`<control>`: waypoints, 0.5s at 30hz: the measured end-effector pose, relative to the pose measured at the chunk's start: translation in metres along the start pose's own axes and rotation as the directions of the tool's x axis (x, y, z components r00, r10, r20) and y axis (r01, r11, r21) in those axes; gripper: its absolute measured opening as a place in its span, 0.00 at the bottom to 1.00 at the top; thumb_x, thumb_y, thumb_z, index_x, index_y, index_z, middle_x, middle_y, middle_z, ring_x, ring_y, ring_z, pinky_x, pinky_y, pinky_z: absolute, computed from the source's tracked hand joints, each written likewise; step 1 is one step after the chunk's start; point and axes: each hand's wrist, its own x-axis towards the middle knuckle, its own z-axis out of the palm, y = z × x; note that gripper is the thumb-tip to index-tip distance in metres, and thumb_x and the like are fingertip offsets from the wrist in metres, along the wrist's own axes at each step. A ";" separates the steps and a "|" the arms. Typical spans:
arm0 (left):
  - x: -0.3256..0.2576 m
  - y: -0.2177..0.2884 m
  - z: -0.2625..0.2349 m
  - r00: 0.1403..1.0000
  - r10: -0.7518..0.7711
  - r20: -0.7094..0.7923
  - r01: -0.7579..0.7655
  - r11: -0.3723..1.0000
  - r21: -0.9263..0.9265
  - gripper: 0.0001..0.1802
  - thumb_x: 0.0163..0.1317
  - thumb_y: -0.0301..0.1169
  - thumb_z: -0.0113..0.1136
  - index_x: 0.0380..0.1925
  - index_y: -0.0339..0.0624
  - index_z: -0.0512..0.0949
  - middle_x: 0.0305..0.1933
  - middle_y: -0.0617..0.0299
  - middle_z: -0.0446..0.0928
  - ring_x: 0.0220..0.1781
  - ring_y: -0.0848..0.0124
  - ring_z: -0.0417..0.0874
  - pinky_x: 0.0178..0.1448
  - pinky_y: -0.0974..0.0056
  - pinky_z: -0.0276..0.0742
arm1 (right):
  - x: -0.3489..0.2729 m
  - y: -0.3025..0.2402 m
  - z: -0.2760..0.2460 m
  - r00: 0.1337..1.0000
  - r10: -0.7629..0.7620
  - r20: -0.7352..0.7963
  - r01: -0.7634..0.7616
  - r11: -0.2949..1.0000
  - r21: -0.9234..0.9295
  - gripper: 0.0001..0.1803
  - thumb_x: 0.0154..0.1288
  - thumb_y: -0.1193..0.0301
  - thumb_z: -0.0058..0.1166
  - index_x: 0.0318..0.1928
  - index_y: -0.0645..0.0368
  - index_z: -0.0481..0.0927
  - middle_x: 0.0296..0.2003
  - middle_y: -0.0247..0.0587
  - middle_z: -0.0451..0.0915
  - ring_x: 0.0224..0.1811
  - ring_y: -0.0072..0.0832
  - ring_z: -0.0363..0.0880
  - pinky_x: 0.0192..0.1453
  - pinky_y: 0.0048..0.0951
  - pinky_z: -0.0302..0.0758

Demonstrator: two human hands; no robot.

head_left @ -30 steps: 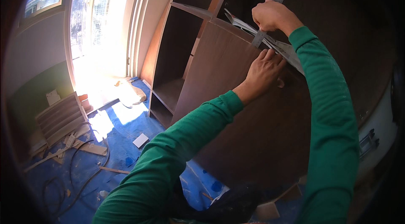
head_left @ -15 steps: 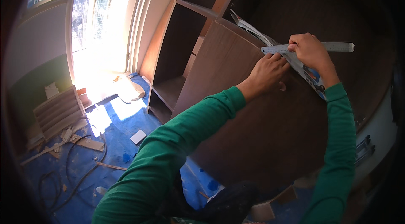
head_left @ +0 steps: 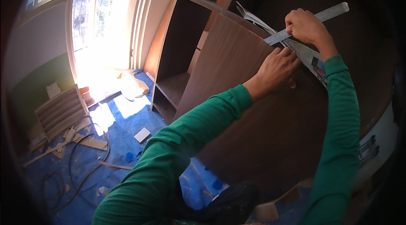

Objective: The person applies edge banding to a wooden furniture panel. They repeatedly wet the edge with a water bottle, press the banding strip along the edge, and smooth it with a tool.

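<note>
Green sleeves (head_left: pixel 192 134) frame the action, one entering from about 7 o'clock, the other from about 5, and both run up to the busy spot at 2 o'clock. Right hand (head_left: pixel 308 26) first: wrist bent, knuckles up, fingers folded and clamped on the ruler (head_left: pixel 334 12) around its middle. Left hand (head_left: pixel 277 67) sits just below, at that hand's 7 o'clock, back upward, forearm slanting up from the lower left. Its fingers lie close together, bent, with the tips at the upper edge of the brown panel (head_left: pixel 228 60); whether they pinch anything, I cannot tell.

Now look at that ruler! Pale blue-grey, flat, straight, fine marks along it, tilted so one end points to 2 o'clock and the other to 8. That lower end meets the panel's edge in view; actual contact is unclear. It crosses over folded papers (head_left: pixel 306 55), printed and grey, stretched along the edge from 10 o'clock to 4 beneath the right hand. Dark cupboard (head_left: pixel 171 38) behind, bright glass door (head_left: pixel 99 13) at 10 o'clock.
</note>
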 end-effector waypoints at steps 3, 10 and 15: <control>0.002 0.002 0.001 1.000 -0.003 0.018 0.003 1.000 0.012 0.44 0.52 0.57 0.84 0.62 0.41 0.82 0.61 0.61 0.82 0.66 0.60 0.78 0.70 0.55 0.75 | 0.017 0.001 0.000 0.988 -0.150 -0.023 0.146 0.982 -0.123 0.08 0.73 0.72 0.64 0.37 0.63 0.90 0.36 0.51 0.91 0.44 0.49 0.91 0.63 0.49 0.81; 0.004 0.003 0.006 1.000 0.004 0.014 -0.005 1.000 0.024 0.42 0.49 0.58 0.84 0.58 0.44 0.83 0.57 0.64 0.82 0.65 0.61 0.79 0.70 0.54 0.77 | -0.025 0.024 0.003 0.992 -0.010 0.125 0.000 0.997 0.081 0.08 0.74 0.71 0.63 0.40 0.60 0.92 0.38 0.48 0.92 0.44 0.48 0.91 0.68 0.47 0.77; -0.001 0.006 0.014 0.989 0.039 -0.143 -0.036 0.999 0.022 0.38 0.49 0.49 0.86 0.56 0.44 0.82 0.56 0.64 0.82 0.64 0.61 0.79 0.69 0.54 0.77 | -0.032 0.012 0.003 0.997 -0.052 0.050 0.050 0.998 0.050 0.09 0.75 0.69 0.64 0.40 0.57 0.94 0.38 0.51 0.92 0.44 0.46 0.92 0.69 0.45 0.78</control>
